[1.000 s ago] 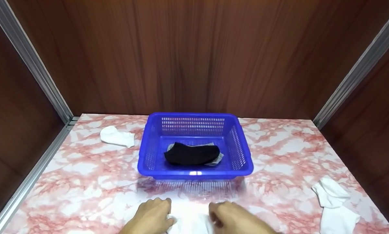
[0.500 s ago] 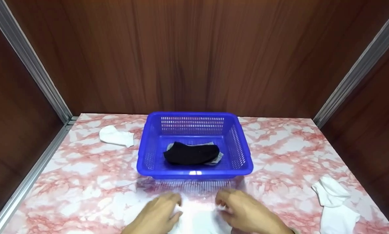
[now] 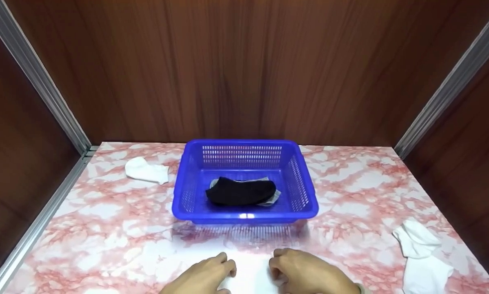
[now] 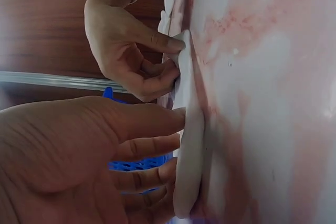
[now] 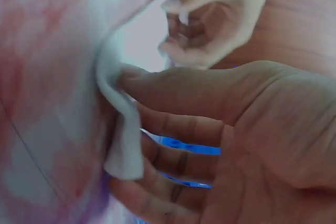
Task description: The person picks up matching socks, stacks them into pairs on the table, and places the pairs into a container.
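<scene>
A white sock [image 3: 250, 277] lies flat at the near middle of the table, in front of the basket. My left hand [image 3: 205, 275] is at its left part, thumb and fingertips pinching the fabric. Over the right part, my right hand [image 3: 310, 273] pinches the sock between thumb and curled fingers. In the left wrist view the sock [image 4: 189, 177] shows as a thick white edge close along the tabletop. The right wrist view, slightly blurred, shows the sock [image 5: 126, 150] bent in a wavy fold by the right thumb.
A blue perforated basket [image 3: 244, 216] stands beyond the hands, with a black sock [image 3: 242, 193] over greyish fabric [image 3: 274, 199] inside. One white sock [image 3: 146, 170] lies at the back left. More white sock fabric [image 3: 426, 273] lies at the right. Brown wood-grain panels [image 3: 244, 73] enclose the table.
Both hands rose and spread slightly half a second ago, then came lower again. The left hand has shifted right, and the fingers are now more closed at the sock. The basket's contents look unchanged.
</scene>
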Demonstrator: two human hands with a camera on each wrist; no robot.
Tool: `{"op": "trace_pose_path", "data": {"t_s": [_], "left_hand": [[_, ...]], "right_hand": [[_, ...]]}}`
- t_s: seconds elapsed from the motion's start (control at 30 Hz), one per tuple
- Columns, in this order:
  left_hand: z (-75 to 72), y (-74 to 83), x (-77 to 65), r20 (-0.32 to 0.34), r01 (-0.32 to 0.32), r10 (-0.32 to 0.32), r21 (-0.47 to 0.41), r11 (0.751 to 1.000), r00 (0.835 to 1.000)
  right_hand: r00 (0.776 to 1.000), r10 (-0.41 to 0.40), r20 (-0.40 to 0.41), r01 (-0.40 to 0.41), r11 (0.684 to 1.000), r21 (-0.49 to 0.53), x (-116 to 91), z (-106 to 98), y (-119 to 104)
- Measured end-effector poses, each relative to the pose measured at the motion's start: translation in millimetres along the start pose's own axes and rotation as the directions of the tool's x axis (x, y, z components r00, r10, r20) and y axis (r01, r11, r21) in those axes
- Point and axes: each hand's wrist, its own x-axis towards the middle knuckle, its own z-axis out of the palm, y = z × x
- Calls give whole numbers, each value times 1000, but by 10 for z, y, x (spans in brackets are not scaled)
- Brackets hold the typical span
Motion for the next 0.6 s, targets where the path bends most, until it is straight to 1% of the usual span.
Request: {"op": "trace_pose_path", "data": {"t_s": [0.07, 0.13, 0.27, 0.33, 0.4, 0.5, 0.57, 0.6], "left_hand": [[-6, -5, -2, 1, 7, -7, 2, 1000, 1000], [1, -2, -7, -7, 16, -15, 24, 1000, 1000], [35, 14, -18, -43, 23, -21, 41, 999, 999], [52, 24, -20, -64, 12, -9, 49, 999, 998], [58, 32, -15, -78, -6, 10, 41, 999, 997], [48, 36, 2, -124, -51, 61, 79, 996, 990], [46, 32, 18, -144, -61, 73, 90, 994, 987], [52, 32, 30, -148, -61, 74, 92, 994, 986]], "right_hand": [[1000, -11, 0, 11, 1000, 0, -14, -31, 56], [1000, -17, -5, 17, 1000, 0, -23, -60, 114], [998, -24, -56, 21, 998, -58, -52, -102, 209], [996, -25, -82, 17, 995, -95, -73, -117, 218], [993, -30, -115, 15, 991, -130, -79, -121, 187], [987, -54, -154, 30, 988, -153, -54, -106, 87], [989, -56, -140, 37, 991, -129, -29, -85, 26], [992, -43, -116, 31, 995, -100, -25, -72, 9]]}}
